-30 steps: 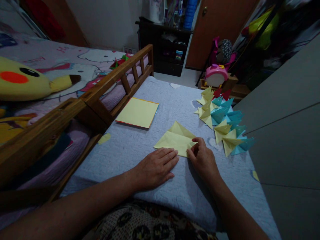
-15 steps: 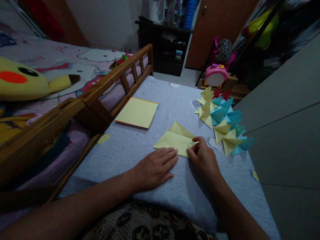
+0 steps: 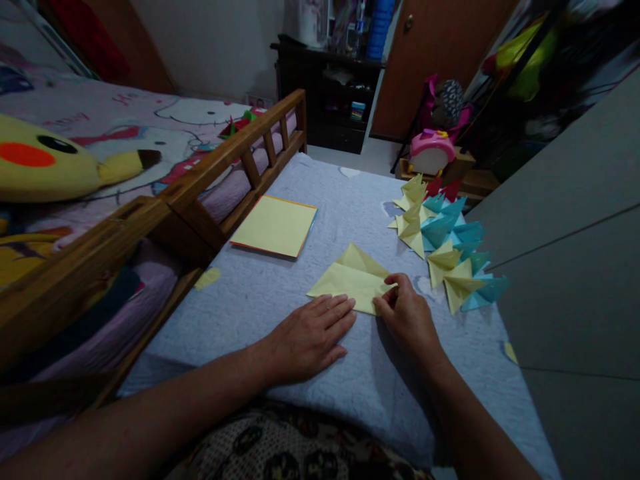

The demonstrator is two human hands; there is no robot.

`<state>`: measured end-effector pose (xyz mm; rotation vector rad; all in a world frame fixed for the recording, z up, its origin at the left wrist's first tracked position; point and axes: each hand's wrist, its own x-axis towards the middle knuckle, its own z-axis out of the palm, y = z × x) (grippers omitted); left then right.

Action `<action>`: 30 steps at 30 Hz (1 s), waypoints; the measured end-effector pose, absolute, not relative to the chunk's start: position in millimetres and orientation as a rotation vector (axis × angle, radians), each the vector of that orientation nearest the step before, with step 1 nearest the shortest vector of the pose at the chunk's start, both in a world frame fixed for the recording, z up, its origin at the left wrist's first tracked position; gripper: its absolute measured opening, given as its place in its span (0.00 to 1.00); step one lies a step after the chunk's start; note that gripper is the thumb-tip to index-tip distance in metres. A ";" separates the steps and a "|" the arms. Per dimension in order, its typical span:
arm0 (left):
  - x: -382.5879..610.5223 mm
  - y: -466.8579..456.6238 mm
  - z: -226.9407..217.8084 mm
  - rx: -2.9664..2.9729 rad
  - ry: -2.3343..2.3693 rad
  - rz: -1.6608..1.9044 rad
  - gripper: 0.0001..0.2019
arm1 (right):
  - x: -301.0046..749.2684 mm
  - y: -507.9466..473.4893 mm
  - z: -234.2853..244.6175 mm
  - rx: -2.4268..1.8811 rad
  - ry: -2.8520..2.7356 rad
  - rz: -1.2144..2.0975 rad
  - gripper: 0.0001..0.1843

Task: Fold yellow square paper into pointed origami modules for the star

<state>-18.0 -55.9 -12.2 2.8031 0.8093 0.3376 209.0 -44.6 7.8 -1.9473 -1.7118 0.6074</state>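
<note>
A partly folded yellow paper (image 3: 353,280) lies on the pale blue quilted surface (image 3: 300,373) in front of me. My left hand (image 3: 310,337) rests flat beside it, fingers stretched out, with the fingertips touching the paper's near edge. My right hand (image 3: 407,317) pinches the paper's right corner between thumb and forefinger. A stack of square sheets, yellow on top (image 3: 275,225), sits farther back to the left. A row of finished folded pieces in yellow and turquoise (image 3: 445,250) runs along the right side.
A wooden bed rail (image 3: 200,193) borders the surface on the left, with a yellow plush toy (image 3: 55,160) on the bed behind it. A grey cabinet (image 3: 575,267) stands close on the right. A dark shelf unit (image 3: 335,87), a door and toys stand at the back.
</note>
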 end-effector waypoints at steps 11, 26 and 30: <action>-18.2 -55.7 -11.6 2.789 0.830 0.300 0.24 | 207.7 -44.5 7.5 -1.961 -1.709 0.582 0.15; -16.9 -54.0 -9.4 2.797 0.820 0.311 0.24 | 206.4 -50.4 -2.5 -1.897 -1.851 0.287 0.10; -16.8 -54.3 -10.1 2.796 0.828 0.307 0.24 | 200.9 -57.9 0.4 -1.684 -2.123 0.006 0.09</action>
